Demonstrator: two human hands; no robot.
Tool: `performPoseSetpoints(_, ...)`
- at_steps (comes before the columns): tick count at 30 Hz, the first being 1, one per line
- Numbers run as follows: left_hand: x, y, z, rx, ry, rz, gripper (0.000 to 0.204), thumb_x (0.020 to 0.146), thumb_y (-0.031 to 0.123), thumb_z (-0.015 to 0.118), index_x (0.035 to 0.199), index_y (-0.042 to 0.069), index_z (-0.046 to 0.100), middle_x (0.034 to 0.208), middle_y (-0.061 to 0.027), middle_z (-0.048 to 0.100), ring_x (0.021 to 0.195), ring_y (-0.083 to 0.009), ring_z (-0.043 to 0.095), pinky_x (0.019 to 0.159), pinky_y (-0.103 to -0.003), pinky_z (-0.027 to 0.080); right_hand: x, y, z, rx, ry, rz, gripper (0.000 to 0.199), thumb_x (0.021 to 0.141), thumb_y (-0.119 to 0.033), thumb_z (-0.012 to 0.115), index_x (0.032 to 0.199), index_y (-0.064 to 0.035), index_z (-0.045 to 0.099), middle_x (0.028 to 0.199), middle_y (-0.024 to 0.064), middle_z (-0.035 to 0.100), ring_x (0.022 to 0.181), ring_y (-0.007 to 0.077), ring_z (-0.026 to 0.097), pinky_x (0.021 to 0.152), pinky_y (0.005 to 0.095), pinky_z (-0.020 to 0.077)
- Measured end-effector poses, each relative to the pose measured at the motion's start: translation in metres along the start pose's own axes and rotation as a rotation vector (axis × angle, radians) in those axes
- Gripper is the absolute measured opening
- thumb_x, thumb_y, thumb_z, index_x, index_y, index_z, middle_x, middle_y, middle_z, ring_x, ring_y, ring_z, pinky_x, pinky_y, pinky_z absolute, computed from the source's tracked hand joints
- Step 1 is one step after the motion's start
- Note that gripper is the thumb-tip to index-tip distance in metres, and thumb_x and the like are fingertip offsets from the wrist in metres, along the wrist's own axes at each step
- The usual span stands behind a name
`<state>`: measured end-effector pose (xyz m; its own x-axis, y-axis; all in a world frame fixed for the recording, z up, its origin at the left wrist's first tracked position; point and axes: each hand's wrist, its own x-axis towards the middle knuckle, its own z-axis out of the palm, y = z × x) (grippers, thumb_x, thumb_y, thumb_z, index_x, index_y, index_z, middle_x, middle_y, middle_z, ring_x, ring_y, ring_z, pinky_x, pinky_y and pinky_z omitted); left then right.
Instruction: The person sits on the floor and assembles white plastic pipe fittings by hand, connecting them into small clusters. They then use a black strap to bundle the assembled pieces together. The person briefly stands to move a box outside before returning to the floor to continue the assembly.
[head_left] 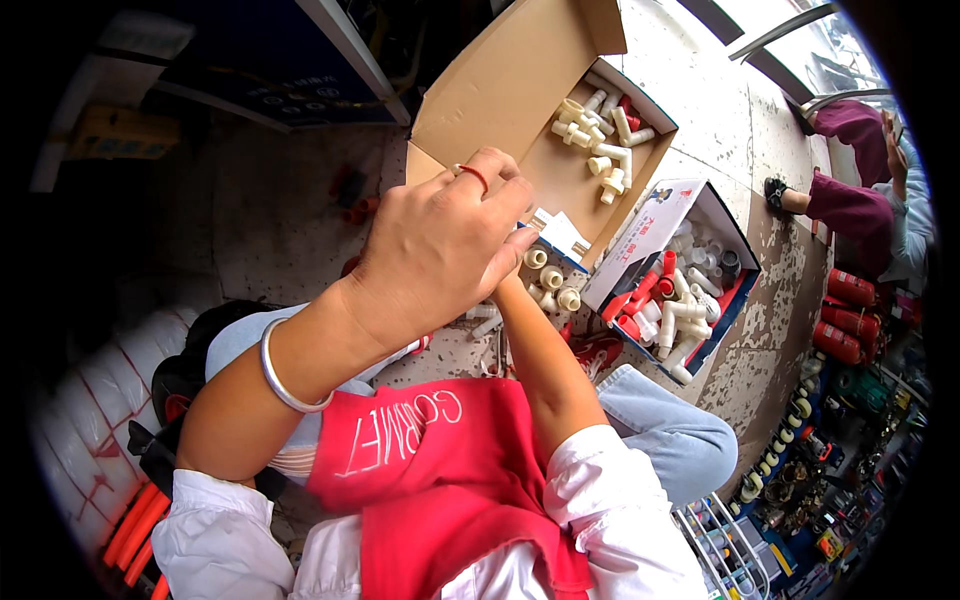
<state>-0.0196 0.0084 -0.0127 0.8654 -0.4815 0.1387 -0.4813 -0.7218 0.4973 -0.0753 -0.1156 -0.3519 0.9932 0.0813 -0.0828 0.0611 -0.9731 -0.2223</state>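
Note:
My left hand (440, 235), with a red ring and a silver bangle on its arm, is raised over my lap with its fingers curled in. Whatever it may hold is hidden. Behind it, my right hand (512, 278) is mostly covered; the wrist shows, but its fingers do not. Just beyond both hands stands an open cardboard box (490, 95) with cream plastic pipe fittings (600, 130) inside. Several loose cream fittings (550, 280) lie below its near edge. To the right, a second box (640, 235) holds red elbow fittings (645, 290) and white ones (685, 320).
A red apron (450, 470) covers my lap. Red cylinders (845, 325) and racks of small hardware (820, 450) stand at the right. A seated person (870, 190) is at the far right. Plastic-wrapped white rolls (110, 390) and orange tubes (135, 530) are at the left.

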Motion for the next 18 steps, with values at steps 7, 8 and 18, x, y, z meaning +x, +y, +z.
performPoseSetpoints(7, -0.002, 0.003, 0.006, 0.029, -0.023, 0.009, 0.021, 0.079, 0.018, 0.07, 0.094, 0.006, 0.06, 0.103, -0.0051, 0.059, 0.074, -0.0242, 0.065, 0.062, -0.034, 0.052, -0.007, -0.003, -0.023, 0.107, -0.131, 0.117, 0.028, 0.078, -0.025, 0.061, 0.101, -0.0083, 0.059, 0.101, 0.0098, 0.058, 0.1, 0.0266, 0.056, 0.077, 0.0397, 0.042)
performPoseSetpoints(8, -0.004, 0.0, 0.006, 0.038, -0.012, 0.002, 0.021, 0.079, 0.018, 0.07, 0.094, 0.007, 0.06, 0.102, -0.0049, 0.059, 0.074, -0.0241, 0.065, 0.061, -0.034, 0.052, -0.01, -0.002, -0.026, 0.142, -0.118, 0.128, 0.03, 0.077, -0.026, 0.063, 0.101, -0.0081, 0.059, 0.101, 0.0103, 0.057, 0.101, 0.0269, 0.056, 0.078, 0.0407, 0.0423)
performPoseSetpoints(18, -0.003, -0.003, 0.005, 0.007, 0.025, -0.004, 0.021, 0.079, 0.018, 0.071, 0.092, 0.008, 0.06, 0.101, -0.0032, 0.06, 0.073, -0.0242, 0.064, 0.062, -0.034, 0.052, -0.037, 0.048, -0.038, -0.028, 0.102, 0.104, 0.037, 0.064, -0.026, 0.077, 0.093, -0.0106, 0.058, 0.099, 0.0077, 0.055, 0.097, 0.0258, 0.053, 0.085, 0.0415, 0.0383)
